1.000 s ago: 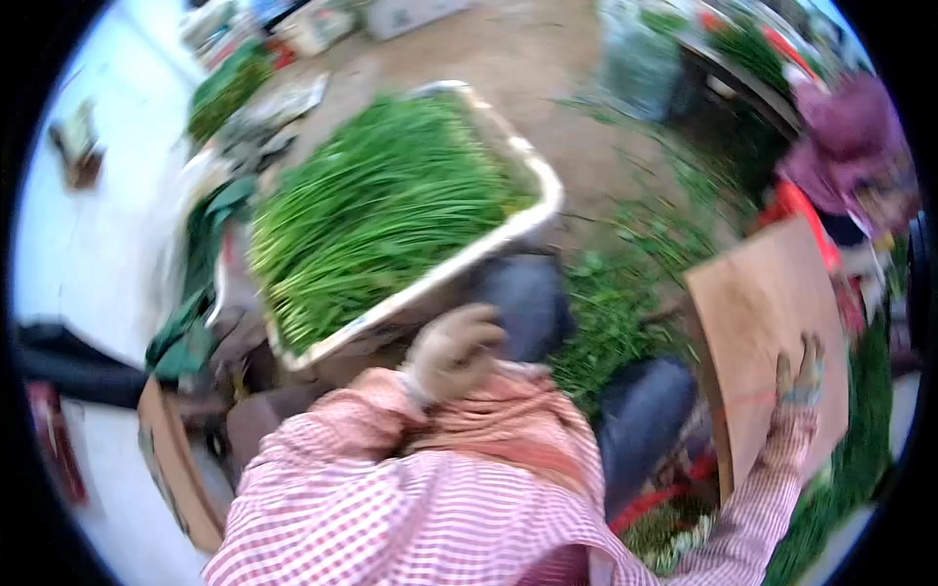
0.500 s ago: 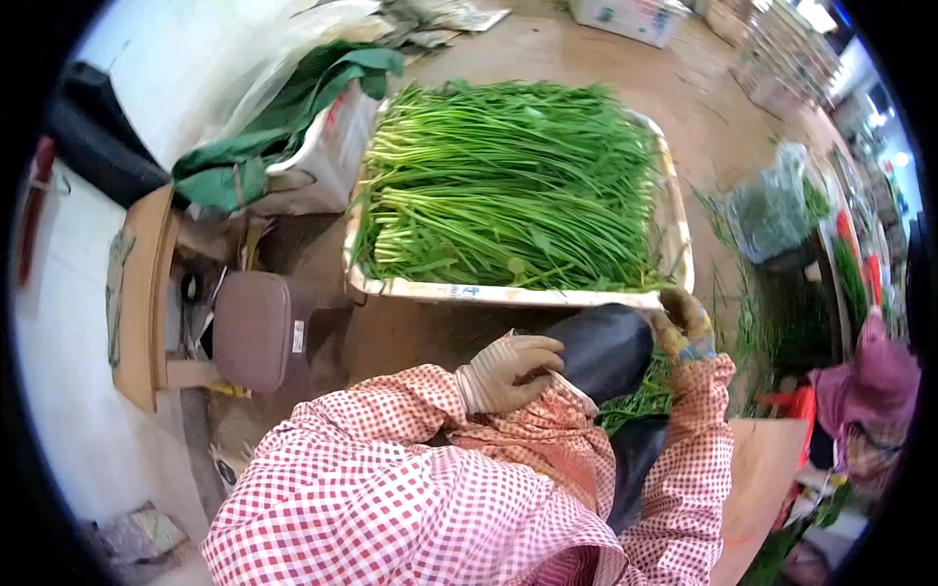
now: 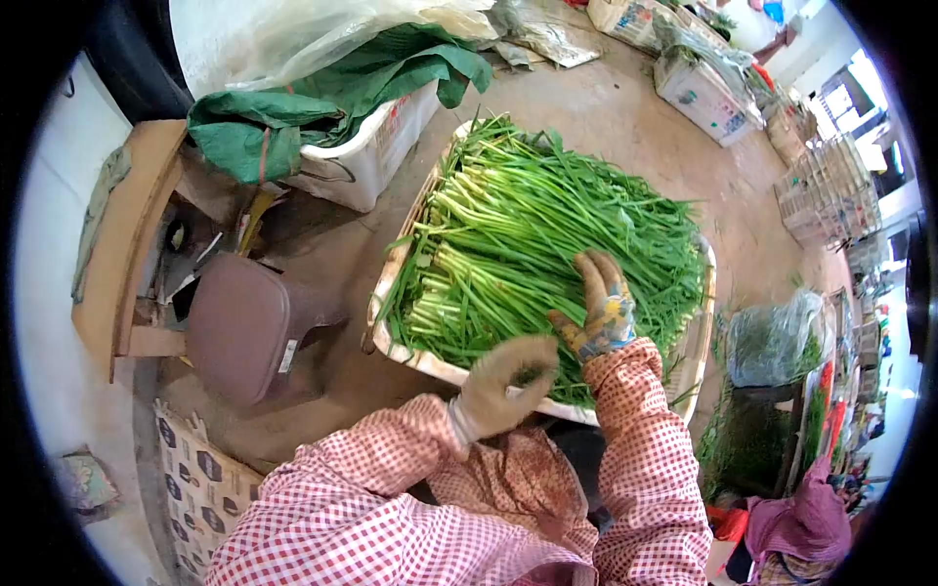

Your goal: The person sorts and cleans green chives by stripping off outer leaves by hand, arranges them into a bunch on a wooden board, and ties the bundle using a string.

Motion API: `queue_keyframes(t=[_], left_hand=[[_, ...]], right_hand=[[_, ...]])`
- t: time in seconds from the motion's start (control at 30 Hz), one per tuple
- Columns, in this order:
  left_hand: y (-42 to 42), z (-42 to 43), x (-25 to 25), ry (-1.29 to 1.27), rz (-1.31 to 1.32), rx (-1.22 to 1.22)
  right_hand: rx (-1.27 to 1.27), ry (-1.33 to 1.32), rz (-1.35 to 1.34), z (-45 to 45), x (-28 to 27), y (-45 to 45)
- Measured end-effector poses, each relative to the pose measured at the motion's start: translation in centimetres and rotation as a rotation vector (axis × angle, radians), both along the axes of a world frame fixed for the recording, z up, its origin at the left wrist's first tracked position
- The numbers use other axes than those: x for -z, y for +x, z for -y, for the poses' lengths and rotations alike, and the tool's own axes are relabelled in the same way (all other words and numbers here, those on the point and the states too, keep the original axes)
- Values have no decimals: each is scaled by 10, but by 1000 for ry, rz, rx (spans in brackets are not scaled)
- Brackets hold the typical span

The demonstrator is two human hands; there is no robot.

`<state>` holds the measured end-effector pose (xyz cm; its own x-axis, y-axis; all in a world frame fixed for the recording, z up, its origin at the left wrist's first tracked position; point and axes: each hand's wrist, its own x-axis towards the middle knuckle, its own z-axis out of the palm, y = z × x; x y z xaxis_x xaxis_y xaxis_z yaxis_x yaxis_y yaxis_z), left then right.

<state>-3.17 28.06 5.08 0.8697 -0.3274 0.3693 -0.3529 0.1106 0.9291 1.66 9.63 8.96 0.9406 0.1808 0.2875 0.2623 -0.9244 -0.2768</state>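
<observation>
Long green stalks with pale ends (image 3: 528,225) fill a white-rimmed crate (image 3: 705,342) in front of me. My right hand (image 3: 598,305), in a stained glove with a blue and yellow patch, rests over the stalks near the crate's near side, fingers apart and nothing held. At the crate's near rim is my left hand (image 3: 503,389), in a beige glove. Its fingers are curved and apart, slightly blurred, with nothing seen between them.
A brown stool (image 3: 239,327) stands at the left. Behind it are a white bin (image 3: 391,137) and green cloth (image 3: 337,88). Another person (image 3: 801,523) is at the lower right, near a clear plastic bag (image 3: 772,337). White crates (image 3: 705,93) stand at the back.
The view has swung to the right and nearer the crate. My right hand has moved from the board to the crate's corner, then over the stalks. My left hand has risen from my lap.
</observation>
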Motion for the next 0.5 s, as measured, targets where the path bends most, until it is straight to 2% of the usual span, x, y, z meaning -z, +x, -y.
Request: queue_keyframes(t=[0.1,0.17,0.2,0.23,0.3,0.33,0.4,0.5], left_hand=[[54,24,-4,-469,-601,-97],[83,37,14,-690,-557,-251],[93,34,33,-483,-513,-342],[95,31,53,-498,-517,-350],[100,18,64,-833,-889,-392],[96,17,68,-841,-858,-340],[95,15,57,-849,-890,-387],[97,14,52,-845,-939,-436]], right_hand=[[27,-131,-10,7,-11,32],[53,-174,-79,6,-18,55],[40,-190,-116,4,-22,67],[27,-204,-158,1,-25,79],[12,-218,-205,-12,-30,105],[-1,-204,-252,-18,-29,117],[-33,-225,-312,-23,-17,138],[87,-267,-448,-31,1,160]])
